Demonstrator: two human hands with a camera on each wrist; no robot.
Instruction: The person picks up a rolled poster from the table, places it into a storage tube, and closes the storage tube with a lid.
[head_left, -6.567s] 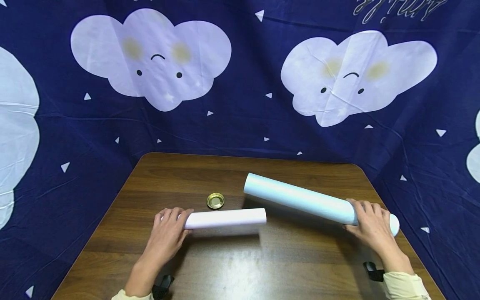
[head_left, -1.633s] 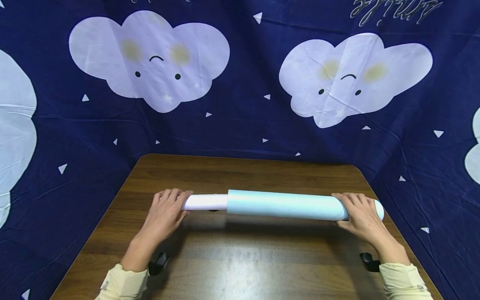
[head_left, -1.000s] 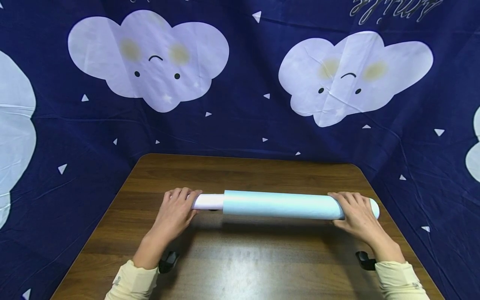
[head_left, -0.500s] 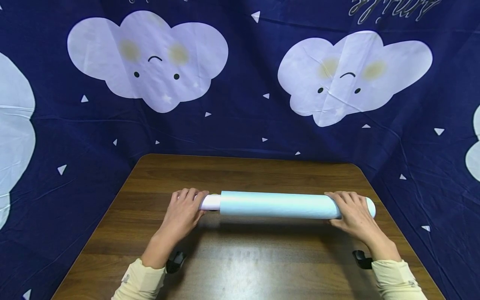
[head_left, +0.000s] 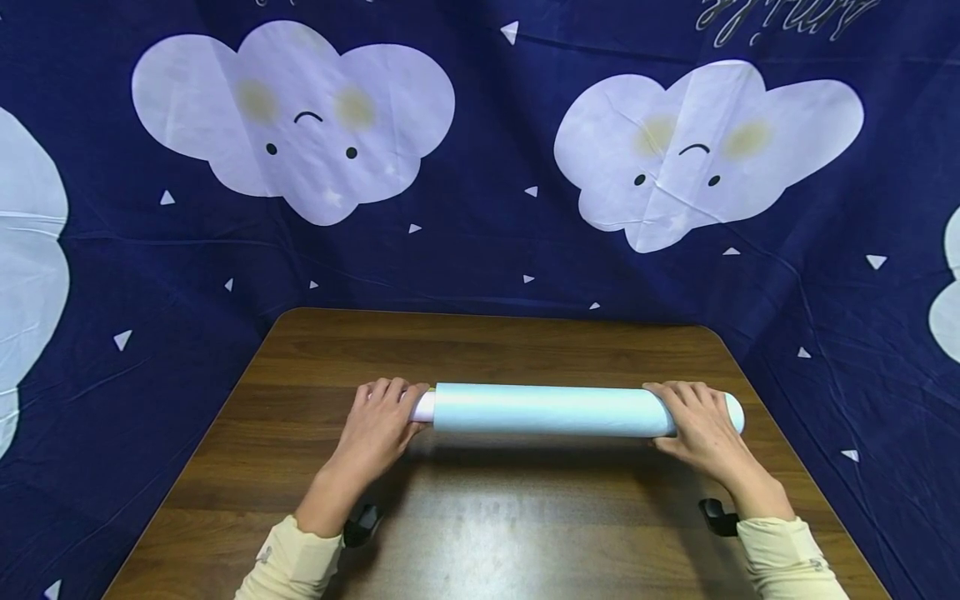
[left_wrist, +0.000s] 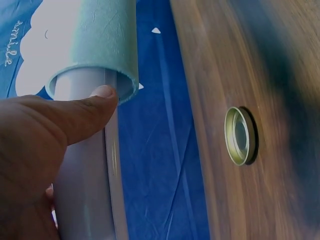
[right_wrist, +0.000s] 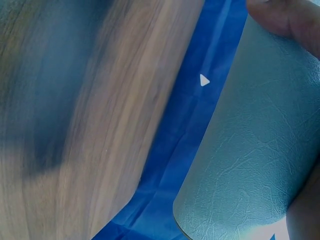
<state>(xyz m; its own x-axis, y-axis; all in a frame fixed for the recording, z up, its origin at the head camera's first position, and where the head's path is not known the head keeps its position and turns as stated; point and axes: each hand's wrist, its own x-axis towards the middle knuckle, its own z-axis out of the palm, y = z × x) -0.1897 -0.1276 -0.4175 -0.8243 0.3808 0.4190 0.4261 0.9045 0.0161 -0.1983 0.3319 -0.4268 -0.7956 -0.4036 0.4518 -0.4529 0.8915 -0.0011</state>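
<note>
My left hand (head_left: 378, 425) grips a white rolled sheet (head_left: 424, 407) near its left end. The rest of the roll runs inside a light blue tube (head_left: 551, 410), which lies level across the view above the table. In the left wrist view the thumb points along the roll, its tip at the tube's open mouth, and a lengthwise edge shows on the white roll (left_wrist: 82, 190). My right hand (head_left: 701, 429) grips the tube near its right end, fingers over the top. The textured tube (right_wrist: 250, 140) fills the right of the right wrist view.
A gold-rimmed jar lid (left_wrist: 240, 136) lies on the wooden table (head_left: 480, 517), mostly hidden behind the left hand and roll in the head view. A dark blue curtain (head_left: 480, 250) with cloud prints hangs behind the table.
Earlier the roll and tube were apart. The roll has since entered the tube, and its exposed part has shortened as my left hand moved right. The right hand and tube shifted slightly left.
</note>
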